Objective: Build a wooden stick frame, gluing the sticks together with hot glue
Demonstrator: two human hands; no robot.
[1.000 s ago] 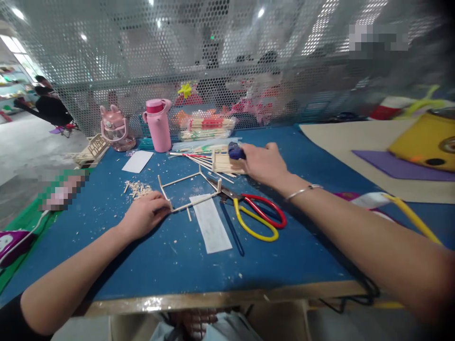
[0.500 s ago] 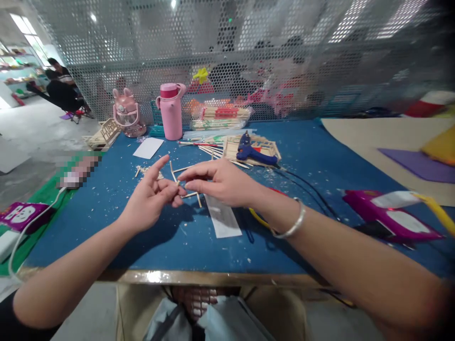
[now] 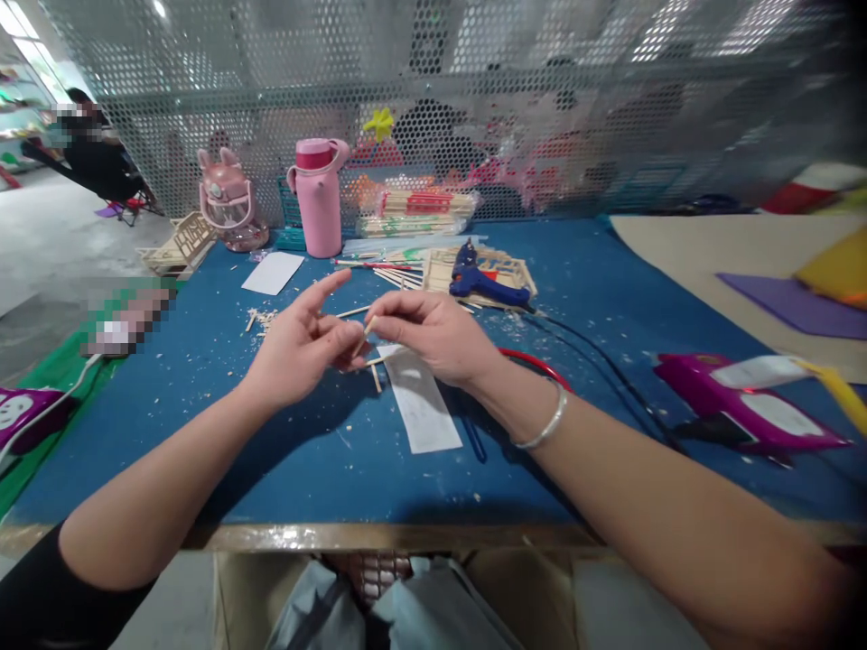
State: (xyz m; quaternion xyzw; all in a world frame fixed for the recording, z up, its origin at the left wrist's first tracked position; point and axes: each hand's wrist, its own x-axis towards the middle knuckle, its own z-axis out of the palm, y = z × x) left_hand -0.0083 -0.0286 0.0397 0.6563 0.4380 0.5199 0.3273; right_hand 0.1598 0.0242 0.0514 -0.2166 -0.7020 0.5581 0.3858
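Close together above the table, my two hands meet at a short, pale wooden stick (image 3: 369, 326). My left hand (image 3: 298, 348) pinches its lower part between thumb and curled fingers, with the index finger stretched out. The thumb and fingertips of my right hand (image 3: 433, 336) close on its upper end. Just below the hands, a small stick piece (image 3: 377, 377) lies on the table, touching or near another stick partly hidden by my fingers. A white paper strip (image 3: 428, 417) lies beneath my right hand.
A blue glue gun (image 3: 484, 284) rests on a stick-built wooden frame (image 3: 437, 271), its cable trailing right. Behind are a pink flask (image 3: 320, 208), a rabbit-eared bottle (image 3: 230, 203) and bagged sticks (image 3: 424, 208). A purple device (image 3: 751, 406) lies right; wood scraps (image 3: 261, 322) lie left.
Both hands have shifted slightly right in view, and the small stick now shows more clearly between their fingertips. The upright stick seen beyond my left fingers no longer shows there. The view has tilted slightly.
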